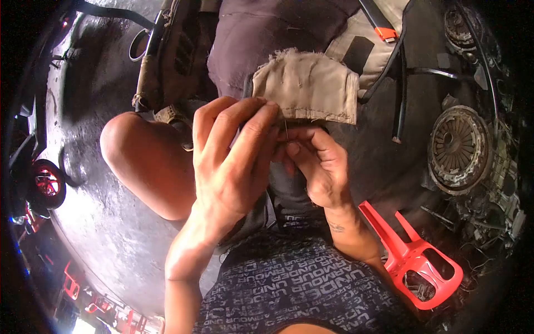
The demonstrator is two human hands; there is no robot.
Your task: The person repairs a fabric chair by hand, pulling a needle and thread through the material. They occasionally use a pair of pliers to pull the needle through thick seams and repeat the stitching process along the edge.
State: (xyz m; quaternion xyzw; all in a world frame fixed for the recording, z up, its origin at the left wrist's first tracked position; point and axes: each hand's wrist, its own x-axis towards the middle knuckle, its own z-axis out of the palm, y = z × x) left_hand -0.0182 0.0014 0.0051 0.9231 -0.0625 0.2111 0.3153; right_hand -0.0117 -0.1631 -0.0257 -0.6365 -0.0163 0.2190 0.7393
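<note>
A beige cloth flap (306, 86) with frayed edges and a stitched hem lies in front of my hands, over a larger dark purple-brown padded piece (261, 33). My left hand (231, 142) is closed, with its fingertips bunched at the lower left edge of the flap. What lies under those fingers is mostly hidden. Just to the right, my right hand (322, 161) is closed in a pinch of thumb and forefinger. A thin, upright needle (286, 129) rises from that pinch towards the cloth edge.
An orange and black box cutter (384, 30) lies on the beige cloth at upper right. A round clutch pressure plate (459, 150) sits among metal parts at right. A red plastic chair (439, 278) stands at lower right. A wheel (47, 183) shows at far left.
</note>
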